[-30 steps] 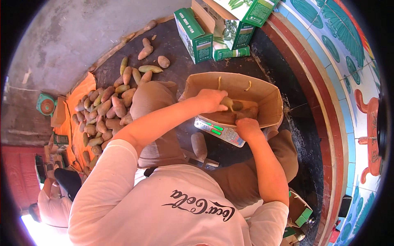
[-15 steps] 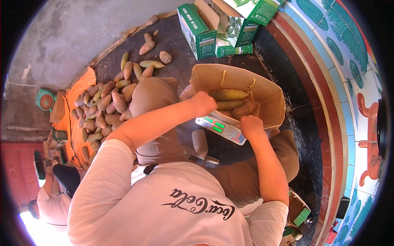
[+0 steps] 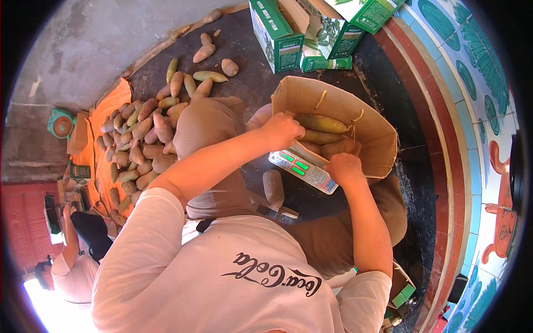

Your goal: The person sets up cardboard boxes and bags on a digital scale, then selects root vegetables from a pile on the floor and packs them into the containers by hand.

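Note:
An open cardboard box (image 3: 363, 108) with yellow cord handles tilts toward me, with several long green and brown root vegetables (image 3: 322, 123) lying in it. My left hand (image 3: 284, 131) is closed on the left end of the near flap. On the right end of the same flap, my right hand (image 3: 344, 167) is closed too. Just below the flap shows a digital scale (image 3: 302, 171) with lit green displays; whether the box rests on it is hidden. One brown root vegetable (image 3: 272, 188) lies between my legs, near the scale.
To the left, a big heap of brown and green root vegetables (image 3: 147, 130) lies partly on an orange sheet (image 3: 91, 161). Green printed cartons (image 3: 286, 47) stand at the far side. A tiled wall (image 3: 472, 83) curves along the right. Another person (image 3: 75, 272) sits at the lower left.
The view has shifted a little, so the box and scale sit slightly farther right. Both hands stay on the near flap, which stands a bit more upright.

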`<action>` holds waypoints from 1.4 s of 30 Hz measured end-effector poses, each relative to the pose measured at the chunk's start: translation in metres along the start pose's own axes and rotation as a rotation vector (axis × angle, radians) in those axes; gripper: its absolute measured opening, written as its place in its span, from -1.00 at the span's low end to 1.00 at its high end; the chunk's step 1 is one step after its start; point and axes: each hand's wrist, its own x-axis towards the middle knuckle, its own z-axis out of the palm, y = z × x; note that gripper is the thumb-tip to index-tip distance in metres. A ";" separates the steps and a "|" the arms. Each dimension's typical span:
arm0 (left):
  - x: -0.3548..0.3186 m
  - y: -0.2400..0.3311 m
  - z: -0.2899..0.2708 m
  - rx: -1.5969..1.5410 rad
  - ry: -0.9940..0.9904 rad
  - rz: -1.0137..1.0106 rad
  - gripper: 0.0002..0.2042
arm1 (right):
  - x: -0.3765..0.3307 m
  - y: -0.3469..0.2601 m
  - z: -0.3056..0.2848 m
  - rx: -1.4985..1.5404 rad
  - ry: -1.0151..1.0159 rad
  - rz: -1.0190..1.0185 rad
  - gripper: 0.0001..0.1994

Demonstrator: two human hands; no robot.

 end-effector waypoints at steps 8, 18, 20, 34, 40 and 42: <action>-0.018 0.004 -0.075 -0.409 0.320 -0.070 -0.72 | 0.006 -0.008 -0.004 0.042 -0.014 -0.028 -0.67; -0.103 -0.086 -0.106 -0.624 1.064 -0.529 -0.85 | 0.016 -0.012 0.003 0.070 0.038 -0.084 -0.67; -0.123 -0.115 -0.058 -0.572 0.966 -0.605 -0.87 | 0.015 -0.010 0.006 0.087 0.041 -0.073 -0.67; -0.124 -0.079 0.151 -0.599 0.222 -0.756 -0.61 | 0.014 -0.010 0.014 0.134 0.096 -0.127 -0.74; -0.111 -0.075 0.149 -0.615 0.165 -0.758 -0.58 | 0.008 -0.014 0.010 0.144 0.126 -0.111 -0.75; -0.111 -0.069 0.150 -0.623 0.143 -0.759 -0.58 | 0.007 -0.012 0.007 0.162 0.108 -0.116 -0.75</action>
